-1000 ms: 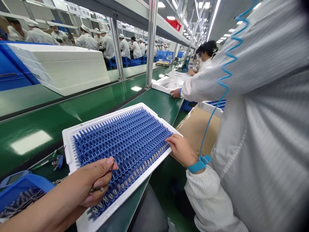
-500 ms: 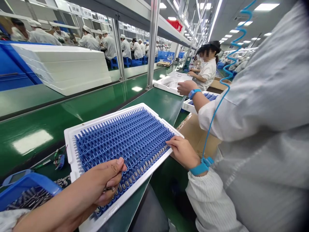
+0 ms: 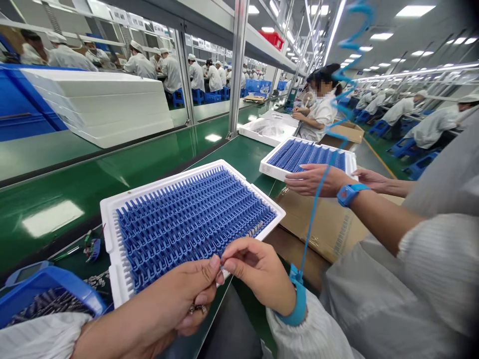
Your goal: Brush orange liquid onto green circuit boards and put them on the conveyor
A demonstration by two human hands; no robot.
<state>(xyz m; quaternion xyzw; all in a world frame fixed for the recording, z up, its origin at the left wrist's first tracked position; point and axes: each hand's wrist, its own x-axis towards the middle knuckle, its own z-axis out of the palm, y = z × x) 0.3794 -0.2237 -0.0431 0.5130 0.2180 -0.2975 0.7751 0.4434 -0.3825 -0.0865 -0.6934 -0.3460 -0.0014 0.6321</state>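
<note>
My left hand (image 3: 183, 291) is closed around several small metal parts (image 3: 197, 308), which show between its curled fingers. Thumb and forefinger of my right hand (image 3: 260, 271) are pinched, meeting the left fingertips; any tiny piece between them is too small to name. Both hands are over the near edge of a white foam tray (image 3: 108, 234), filled with rows of upright blue plastic pieces (image 3: 194, 214). A few silvery metal pieces (image 3: 255, 229) sit in the row at the near right edge; my hands hide the rest. A blue wrist strap (image 3: 298, 299) with a cord circles my right wrist.
A blue bin (image 3: 63, 279) of metal parts stands at lower left, near a small tangle of wires (image 3: 92, 247). On the right, a co-worker's hands (image 3: 318, 179) hold another white tray (image 3: 273, 170) above a cardboard box (image 3: 329, 224). White foam sheets (image 3: 112, 107) are stacked behind.
My right hand has moved from the tray's right edge leftward and nearer, meeting my left, which shifted right. The co-worker has brought a tray of blue pieces up into view.
</note>
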